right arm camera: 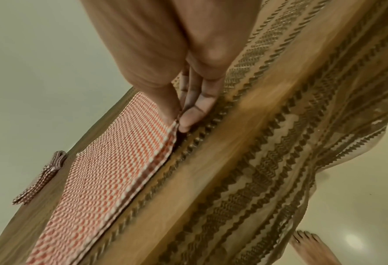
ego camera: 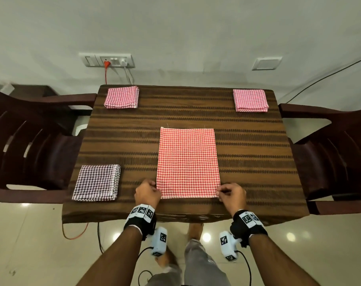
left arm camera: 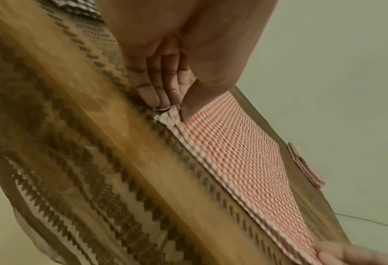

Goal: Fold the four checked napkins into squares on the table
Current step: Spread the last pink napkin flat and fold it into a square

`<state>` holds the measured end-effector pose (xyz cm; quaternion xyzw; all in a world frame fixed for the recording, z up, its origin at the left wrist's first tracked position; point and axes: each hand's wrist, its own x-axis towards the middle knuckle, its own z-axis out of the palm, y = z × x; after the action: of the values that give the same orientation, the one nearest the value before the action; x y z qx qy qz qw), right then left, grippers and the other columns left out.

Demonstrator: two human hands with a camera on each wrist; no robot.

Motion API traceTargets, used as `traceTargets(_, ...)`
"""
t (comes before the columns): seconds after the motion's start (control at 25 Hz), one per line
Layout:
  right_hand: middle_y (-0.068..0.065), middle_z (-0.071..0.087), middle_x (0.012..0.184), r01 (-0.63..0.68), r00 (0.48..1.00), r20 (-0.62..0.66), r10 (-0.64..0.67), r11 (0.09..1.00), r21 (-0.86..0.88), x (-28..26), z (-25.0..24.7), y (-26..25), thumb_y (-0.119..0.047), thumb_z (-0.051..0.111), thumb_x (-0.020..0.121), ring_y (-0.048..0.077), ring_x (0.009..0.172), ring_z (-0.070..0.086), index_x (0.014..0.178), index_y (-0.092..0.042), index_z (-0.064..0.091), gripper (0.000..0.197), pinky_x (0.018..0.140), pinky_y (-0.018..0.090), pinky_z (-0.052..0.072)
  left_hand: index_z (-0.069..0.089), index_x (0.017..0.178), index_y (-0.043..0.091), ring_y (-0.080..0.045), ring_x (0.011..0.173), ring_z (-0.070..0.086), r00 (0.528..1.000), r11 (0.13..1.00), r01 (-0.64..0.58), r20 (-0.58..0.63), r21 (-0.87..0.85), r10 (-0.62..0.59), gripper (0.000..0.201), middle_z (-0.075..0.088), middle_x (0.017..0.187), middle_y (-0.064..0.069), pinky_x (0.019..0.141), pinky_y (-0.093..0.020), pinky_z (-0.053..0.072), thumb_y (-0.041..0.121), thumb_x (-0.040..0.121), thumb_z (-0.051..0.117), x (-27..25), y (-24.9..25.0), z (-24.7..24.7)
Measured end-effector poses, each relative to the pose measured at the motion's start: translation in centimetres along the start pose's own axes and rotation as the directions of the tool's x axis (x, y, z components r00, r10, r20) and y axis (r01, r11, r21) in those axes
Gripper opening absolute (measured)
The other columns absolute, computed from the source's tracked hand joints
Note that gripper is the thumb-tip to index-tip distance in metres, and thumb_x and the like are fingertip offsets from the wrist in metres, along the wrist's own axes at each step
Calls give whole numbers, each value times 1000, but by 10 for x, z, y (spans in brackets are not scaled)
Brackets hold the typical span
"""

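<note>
A red checked napkin lies flat as a tall rectangle in the middle of the table. My left hand pinches its near left corner between thumb and fingers. My right hand pinches the near right corner the same way. Three folded squares lie on the table: a purple checked one at the near left, a pink one at the far left, another pink one at the far right.
A striped brown cloth covers the table, hanging over its near edge. Dark plastic chairs stand at the left and right. A wall with a socket panel is behind. Cables trail on the tiled floor.
</note>
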<state>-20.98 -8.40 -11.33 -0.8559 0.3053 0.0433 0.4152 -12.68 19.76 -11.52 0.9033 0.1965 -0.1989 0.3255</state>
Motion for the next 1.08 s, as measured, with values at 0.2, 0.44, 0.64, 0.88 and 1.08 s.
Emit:
traceTargets(0.2,0,60,107,21,997,75,-20,1000,-3,-4,-4,1,4,86,71,4,81,63,88,-7,77,23,69,6,50,60,89,25,-17,81,66,998,995,-59,1,-77,59,29,65,71,10,83,-31,50,12,74,81,0,-7,-9)
traceTargets(0.44,0,63,106,57,998,30,-55,996,-71,-7,-2,2,7,83,73,8,83,63,92,-8,77,25,75,8,49,69,75,21,0,72,65,976,970,-209,40,-125,215,18,70,73,12,78,-14,44,10,75,83,-3,-20,-12)
traceTargets(0.64,-1,64,102,119,993,14,-118,989,-91,-3,-4,4,0,84,75,11,87,63,92,-8,79,20,77,7,44,72,85,28,-6,65,62,932,948,-288,190,-135,310,33,69,70,10,71,-21,54,11,64,92,-8,-26,-13)
traceTargets(0.88,-2,64,102,187,982,39,-183,971,-148,-1,-5,9,7,81,75,12,87,63,92,-9,78,24,76,4,42,72,90,28,-5,69,66,898,902,-424,92,-78,430,47,70,74,11,75,-21,57,-13,68,77,-2,-40,-7)
traceTargets(1.08,-2,64,101,238,971,39,-235,960,-149,0,-7,11,10,80,75,13,89,63,91,-8,78,24,82,20,53,80,93,20,1,70,60,858,857,-514,-12,-34,514,30,65,82,10,71,-14,51,-1,72,83,0,-36,-4)
